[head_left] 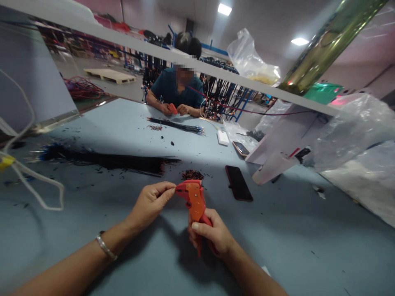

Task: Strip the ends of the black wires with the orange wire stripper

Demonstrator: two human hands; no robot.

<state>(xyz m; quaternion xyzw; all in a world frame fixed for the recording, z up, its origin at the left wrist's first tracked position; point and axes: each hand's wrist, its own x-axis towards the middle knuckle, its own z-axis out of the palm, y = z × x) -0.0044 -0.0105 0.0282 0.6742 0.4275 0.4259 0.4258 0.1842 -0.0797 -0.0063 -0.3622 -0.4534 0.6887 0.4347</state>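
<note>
My right hand (212, 232) is wrapped round the handles of a red and orange wire stripper (195, 201), held upright over the table. At the tool's jaws, the thumb and fingers of my left hand (154, 197) are pinched together; whatever they hold is too small to make out. Behind the tool lies a small pile of short dark and copper-coloured scraps (191, 175). A long bundle of black wires (117, 161) stretches across the table to the left, with blue and silvery ends at its far left.
A black phone (238, 183) lies right of the tool; another phone (240, 149) and a white box (222, 138) are farther back. Across the blue-grey table (296, 238), a person (175, 88) holds a red tool near a second wire bundle (177, 125). White cord loops at left.
</note>
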